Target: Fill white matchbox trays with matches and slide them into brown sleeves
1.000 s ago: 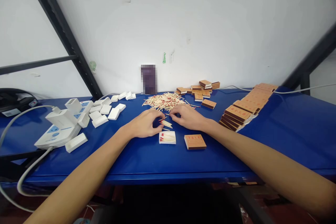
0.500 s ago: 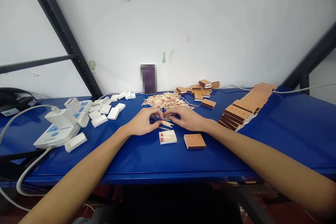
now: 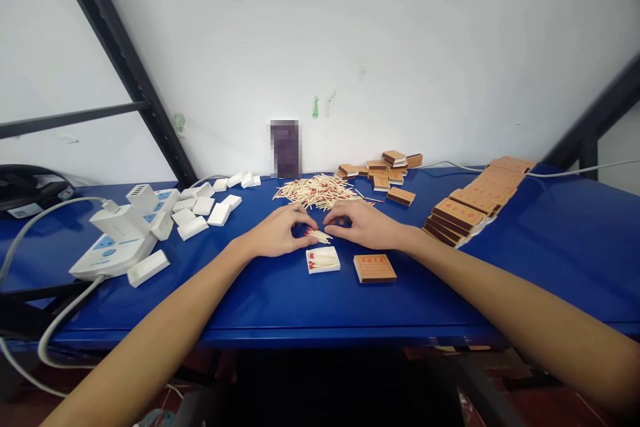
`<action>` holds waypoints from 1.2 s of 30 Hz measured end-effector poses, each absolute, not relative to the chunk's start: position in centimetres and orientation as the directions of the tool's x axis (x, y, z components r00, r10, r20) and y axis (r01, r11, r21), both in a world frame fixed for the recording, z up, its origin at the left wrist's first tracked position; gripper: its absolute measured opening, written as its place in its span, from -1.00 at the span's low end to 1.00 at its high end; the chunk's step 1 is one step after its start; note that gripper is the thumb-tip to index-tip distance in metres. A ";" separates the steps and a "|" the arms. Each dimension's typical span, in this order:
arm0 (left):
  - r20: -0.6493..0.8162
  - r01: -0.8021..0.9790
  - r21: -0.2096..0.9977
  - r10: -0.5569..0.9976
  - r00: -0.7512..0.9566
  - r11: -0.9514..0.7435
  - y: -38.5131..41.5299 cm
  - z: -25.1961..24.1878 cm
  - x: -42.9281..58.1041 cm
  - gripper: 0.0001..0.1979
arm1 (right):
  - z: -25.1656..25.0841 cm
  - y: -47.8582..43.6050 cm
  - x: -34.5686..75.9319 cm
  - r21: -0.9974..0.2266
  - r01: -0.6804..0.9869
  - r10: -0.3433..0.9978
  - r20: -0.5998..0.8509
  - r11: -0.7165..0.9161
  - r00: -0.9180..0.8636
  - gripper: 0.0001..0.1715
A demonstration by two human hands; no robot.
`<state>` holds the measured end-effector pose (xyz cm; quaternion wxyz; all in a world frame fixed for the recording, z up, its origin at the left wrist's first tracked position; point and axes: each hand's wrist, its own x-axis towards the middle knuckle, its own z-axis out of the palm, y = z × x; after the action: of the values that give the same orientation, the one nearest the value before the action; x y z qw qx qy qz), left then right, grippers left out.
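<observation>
A small bunch of red-headed matches (image 3: 320,236) lies on the blue table between my hands. My left hand (image 3: 280,230) is curled round the head end, with its thumb and forefinger closed on the bunch. At the plain ends, my right hand (image 3: 363,225) has its fingers bent, with a small gap between thumb and forefinger. Just in front of the bunch is a white matchbox tray (image 3: 323,268) partly filled with matches. To its right sits an orange-brown matchbox sleeve (image 3: 375,269). Behind my hands spreads a large heap of loose matches (image 3: 320,191).
White empty trays (image 3: 220,213) are scattered at the left, near a power strip (image 3: 107,259) with chargers and cables. Several matchboxes (image 3: 395,159) are piled at the back right. Overlapping sleeves (image 3: 480,193) form a row at the right. A pixelated dark object (image 3: 286,150) leans on the wall.
The matches between my hands are now gathered into a tighter, more even bunch. My right fingertips have drawn back a little to the right. The view has shifted slightly.
</observation>
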<state>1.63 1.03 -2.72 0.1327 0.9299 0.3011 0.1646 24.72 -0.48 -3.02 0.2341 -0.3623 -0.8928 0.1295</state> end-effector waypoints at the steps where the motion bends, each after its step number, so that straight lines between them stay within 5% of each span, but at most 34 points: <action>1: 0.228 0.519 0.339 0.604 0.764 -0.785 1.0 -2.7 1.7 -0.72 | -3.0 -0.5 24.7 -0.400 0.590 0.709 0.308 0.701 -0.634 -0.76; 7: 0.229 0.548 0.261 0.603 0.764 -0.794 0.9 -2.7 2.0 -0.79 | -2.9 -0.6 24.2 -0.403 0.611 0.728 0.287 0.681 -0.622 -0.66; 15: 0.135 0.582 0.187 0.607 0.783 -0.791 0.7 -2.4 2.2 -0.74 | -3.2 -0.3 23.4 -0.515 0.600 0.770 0.217 0.613 -0.601 -0.86; 36: 0.043 0.596 -0.094 0.595 0.803 -0.797 0.1 -1.8 3.3 -0.78 | -3.7 -0.3 23.5 -0.327 0.691 0.762 0.199 0.644 -0.616 -0.91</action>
<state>3.29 0.13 -1.78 -0.0513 0.9480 0.3141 0.0055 23.48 -0.28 -3.69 0.1615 -0.4072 -0.8922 0.1095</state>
